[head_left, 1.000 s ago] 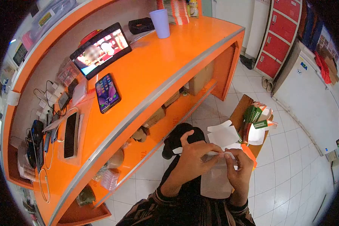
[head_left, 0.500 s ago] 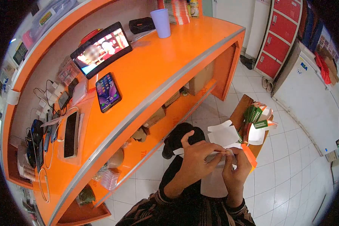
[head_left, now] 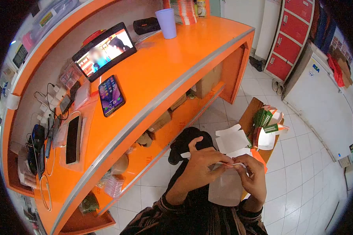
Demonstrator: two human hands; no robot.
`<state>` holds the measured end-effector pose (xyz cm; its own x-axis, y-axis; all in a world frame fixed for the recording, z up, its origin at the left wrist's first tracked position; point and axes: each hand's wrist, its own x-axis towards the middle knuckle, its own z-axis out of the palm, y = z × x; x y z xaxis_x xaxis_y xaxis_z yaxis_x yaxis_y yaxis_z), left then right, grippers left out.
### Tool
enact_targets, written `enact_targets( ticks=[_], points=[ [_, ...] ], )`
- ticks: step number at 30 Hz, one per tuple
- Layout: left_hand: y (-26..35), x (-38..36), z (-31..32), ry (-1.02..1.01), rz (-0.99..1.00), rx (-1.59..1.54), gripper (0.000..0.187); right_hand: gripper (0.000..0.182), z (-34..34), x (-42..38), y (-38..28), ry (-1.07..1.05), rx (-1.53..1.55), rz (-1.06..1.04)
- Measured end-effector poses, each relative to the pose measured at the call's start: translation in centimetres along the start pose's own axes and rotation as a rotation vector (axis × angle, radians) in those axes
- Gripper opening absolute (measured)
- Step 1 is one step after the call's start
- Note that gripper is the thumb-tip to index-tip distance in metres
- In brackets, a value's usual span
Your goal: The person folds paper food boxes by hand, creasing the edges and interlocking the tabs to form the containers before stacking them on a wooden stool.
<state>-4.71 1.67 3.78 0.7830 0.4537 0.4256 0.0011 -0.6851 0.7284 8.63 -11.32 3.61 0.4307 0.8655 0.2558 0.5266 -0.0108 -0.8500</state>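
Observation:
Over my lap, my left hand [head_left: 200, 166] pinches the upper edge of a white cardboard box blank [head_left: 224, 192], with its thumb and fingertips close together. My right hand [head_left: 253, 176] pinches the same edge from the other side, and the fingertips of both hands nearly meet. The lower panel of the blank hangs below my hands; its folded edge is mostly hidden by my fingers. Just beyond them, another white box blank [head_left: 231, 140] lies with its flaps raised. An orange piece [head_left: 259, 159] shows behind my right hand.
A brown wooden bench [head_left: 250, 113] carries several green-and-white printed cartons [head_left: 264, 117]. To the left curves an orange counter [head_left: 153, 70] with a tablet [head_left: 106, 51], a phone [head_left: 111, 96], another phone [head_left: 73, 140] and a purple cup [head_left: 166, 24]. Red lockers [head_left: 290, 43] and a white chest [head_left: 317, 102] stand at right.
My right hand has turned and shifted slightly to the right, and more of the white blank shows below my hands. The left hand keeps its pinch. The tablet's picture is different.

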Motion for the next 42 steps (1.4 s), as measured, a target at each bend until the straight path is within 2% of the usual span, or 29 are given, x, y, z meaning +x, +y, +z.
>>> enact_targets(
  ticks=[11, 12, 15, 18, 22, 25, 27, 28, 30, 31, 33, 36, 39, 42],
  points=[
    [-1.1, 0.3, 0.6, 0.013, -0.065, 0.046, 0.015, 0.007, 0.7, 0.4, -0.5, 0.112, 0.113, 0.081],
    [-0.8, 0.3, 0.6, 0.010, -0.145, -0.002, 0.018, 0.007, 0.7, 0.5, -0.7, 0.104, 0.149, 0.129],
    [-0.3, 0.6, 0.5, 0.031, -0.087, 0.130, 0.018, 0.008, 1.0, 0.2, 0.1, 0.090, 0.161, 0.129],
    [-0.6, 0.5, 0.9, 0.034, -0.089, 0.110, 0.019, 0.008, 0.7, 0.4, 0.3, 0.034, 0.164, 0.108],
    [-1.0, 0.4, 1.1, 0.035, -0.122, 0.068, 0.019, 0.006, 1.1, 0.5, 0.2, 0.094, 0.219, 0.126],
    [-0.8, 0.7, 0.9, 0.077, -0.110, 0.058, 0.023, 0.009, 1.0, 0.7, 0.4, 0.054, 0.212, 0.073],
    [-0.3, 0.9, 0.9, 0.249, -0.037, 0.323, 0.027, 0.008, 1.0, 1.0, 0.0, 0.190, 0.048, 0.005],
    [-0.3, 0.8, 0.9, 0.307, -0.015, 0.411, 0.028, 0.008, 0.9, 1.0, -0.3, 0.190, 0.048, 0.005],
    [-1.0, 0.3, 1.2, 0.380, -0.006, 0.345, 0.031, 0.009, 0.8, 1.2, -1.0, 0.334, -0.125, -0.103],
    [-0.8, 0.2, 1.2, 0.381, -0.008, 0.345, 0.031, 0.009, 1.0, 1.1, -1.3, 0.333, -0.125, -0.103],
    [0.2, 0.4, 1.0, 0.320, -0.109, -0.009, 0.022, 0.011, 1.4, 0.9, -1.8, 0.411, -0.236, -0.116],
    [-1.0, 0.5, 1.5, 0.305, -0.092, -0.114, 0.019, 0.011, 1.5, 0.8, -1.4, 0.489, -0.307, -0.169],
    [0.3, 0.5, 3.1, 0.402, -0.153, -0.302, 0.022, 0.010, 1.7, 0.7, -1.4, 0.589, -0.192, -0.133],
    [0.4, 0.1, 5.0, 0.501, -0.159, -0.441, 0.027, 0.008, 1.8, 0.3, -1.3, 0.570, -0.031, -0.090]
  ],
)
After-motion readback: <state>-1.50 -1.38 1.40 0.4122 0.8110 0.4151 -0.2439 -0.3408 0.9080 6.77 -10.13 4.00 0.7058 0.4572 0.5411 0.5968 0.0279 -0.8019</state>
